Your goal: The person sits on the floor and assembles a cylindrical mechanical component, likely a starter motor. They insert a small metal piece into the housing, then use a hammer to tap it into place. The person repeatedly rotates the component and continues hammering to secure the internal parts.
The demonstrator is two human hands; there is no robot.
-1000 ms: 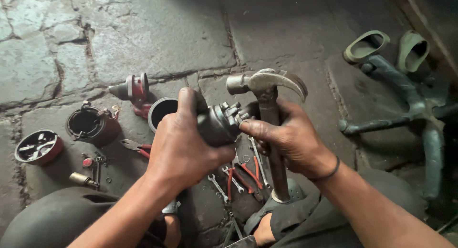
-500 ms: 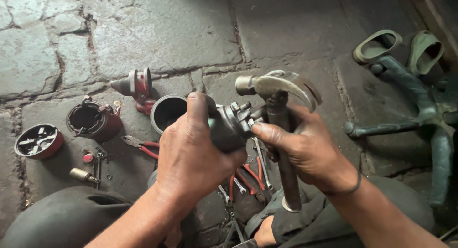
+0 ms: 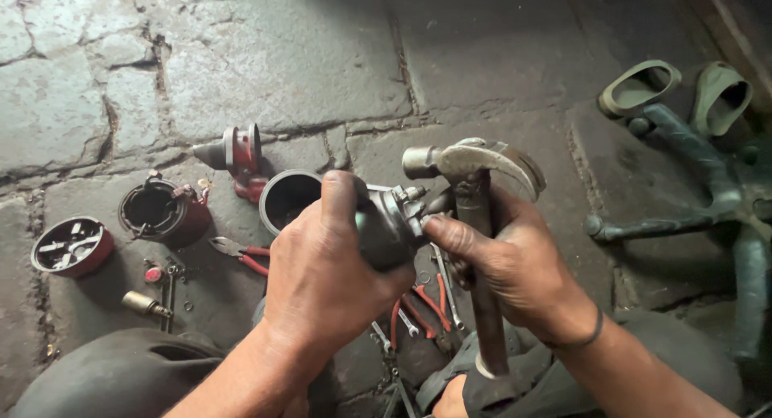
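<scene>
My left hand (image 3: 326, 281) wraps around a dark grey metal motor part (image 3: 388, 223) held above the stone floor. My right hand (image 3: 507, 261) touches the same part with thumb and fingertips while also gripping the handle of a claw hammer (image 3: 474, 193). The hammer stands upright, head at the top, handle running down past my wrist. Both hands meet at the part in the middle of the view.
On the floor lie a black cylinder housing (image 3: 287, 197), a red and grey piece (image 3: 237, 154), a round red-black housing (image 3: 162, 213), a red cap (image 3: 71, 247), red-handled pliers (image 3: 241, 256), small wrenches (image 3: 418, 305) and a brass fitting (image 3: 143, 304). A green chair base (image 3: 708, 185) stands at right.
Both hands, the part and the hammer have shifted slightly to the right and up in view. The grips look the same.
</scene>
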